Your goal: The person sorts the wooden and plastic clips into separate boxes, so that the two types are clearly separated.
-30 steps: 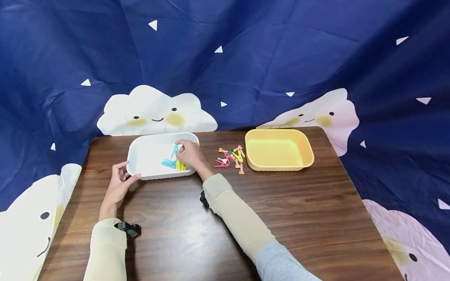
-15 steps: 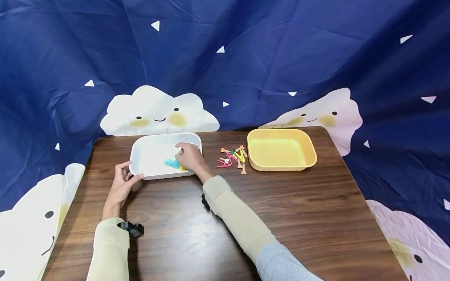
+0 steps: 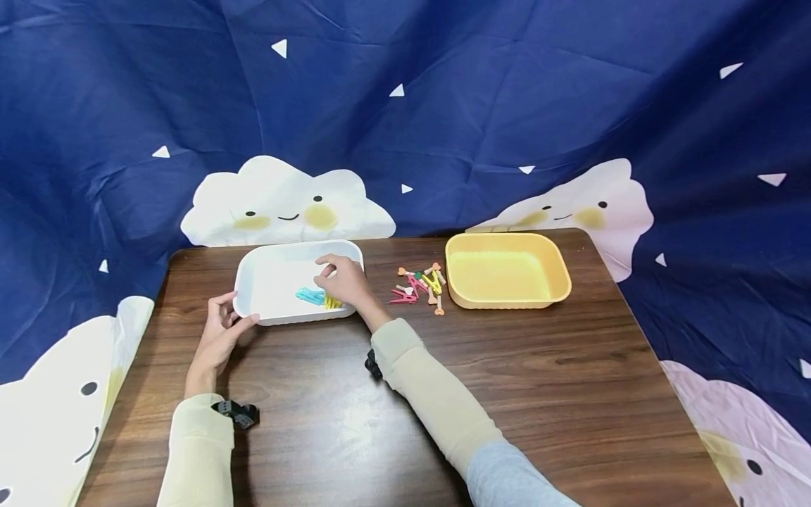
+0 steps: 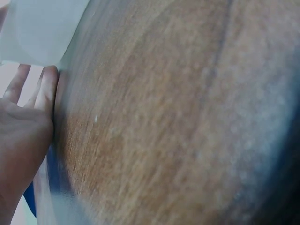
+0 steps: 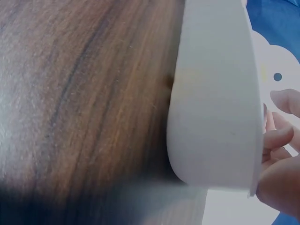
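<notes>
A shallow white plastic tray lies at the table's back left. My left hand holds its near left corner, thumb at the front edge and fingers along the end. In the left wrist view the fingers look nearly straight against the tray. Over the tray's right part hovers my right hand, fingers loosely bent and nothing visible between them. Blue clothespins lie in a bunch on the tray floor, with yellow clothespins beside them, partly hidden by the right hand.
Right of the tray, a loose pile of small clothespins in pink, yellow, orange and other colours lies on the brown wooden table. A yellow bin stands at the back right. Behind hangs a blue cloth with clouds.
The right hand lowered a blue clothespin into the white tray, let it go beside the other blue ones and rose slightly. The left hand kept its hold on the corner.
</notes>
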Demonstrator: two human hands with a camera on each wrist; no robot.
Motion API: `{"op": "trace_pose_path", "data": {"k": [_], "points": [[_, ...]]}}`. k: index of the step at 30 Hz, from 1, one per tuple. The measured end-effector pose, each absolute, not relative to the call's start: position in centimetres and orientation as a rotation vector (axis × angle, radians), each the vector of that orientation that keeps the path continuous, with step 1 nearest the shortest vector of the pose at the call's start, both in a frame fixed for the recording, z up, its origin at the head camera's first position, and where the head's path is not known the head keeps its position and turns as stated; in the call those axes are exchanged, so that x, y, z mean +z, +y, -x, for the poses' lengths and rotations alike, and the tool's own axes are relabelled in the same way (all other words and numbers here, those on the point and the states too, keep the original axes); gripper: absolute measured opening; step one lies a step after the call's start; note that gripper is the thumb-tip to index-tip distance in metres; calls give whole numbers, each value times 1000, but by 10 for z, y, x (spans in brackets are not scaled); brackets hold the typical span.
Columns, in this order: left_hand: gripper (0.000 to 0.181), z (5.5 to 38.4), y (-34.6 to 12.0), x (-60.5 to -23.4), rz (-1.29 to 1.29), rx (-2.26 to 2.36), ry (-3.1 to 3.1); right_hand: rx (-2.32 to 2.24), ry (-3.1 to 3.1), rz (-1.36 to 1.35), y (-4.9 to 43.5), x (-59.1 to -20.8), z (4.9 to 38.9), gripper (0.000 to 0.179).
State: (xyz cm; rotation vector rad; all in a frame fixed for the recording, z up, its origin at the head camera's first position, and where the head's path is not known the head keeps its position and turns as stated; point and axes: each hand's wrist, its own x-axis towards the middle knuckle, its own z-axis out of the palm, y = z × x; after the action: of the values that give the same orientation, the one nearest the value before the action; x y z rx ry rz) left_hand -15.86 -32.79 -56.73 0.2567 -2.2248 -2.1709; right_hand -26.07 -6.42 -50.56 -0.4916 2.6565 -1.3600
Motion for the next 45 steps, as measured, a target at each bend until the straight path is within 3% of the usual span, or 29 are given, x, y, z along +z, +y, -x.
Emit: {"op": "trace_pose_path", "data": {"k": [28,45], "points": [[64,156,-330,-572,-230,-2183,-2204,-1493,2626,382,-21,-506,262,31],[62,158,-328,-568,-238,-2153,-2244,-1527,2686,249,38,-510,262,38]]}}
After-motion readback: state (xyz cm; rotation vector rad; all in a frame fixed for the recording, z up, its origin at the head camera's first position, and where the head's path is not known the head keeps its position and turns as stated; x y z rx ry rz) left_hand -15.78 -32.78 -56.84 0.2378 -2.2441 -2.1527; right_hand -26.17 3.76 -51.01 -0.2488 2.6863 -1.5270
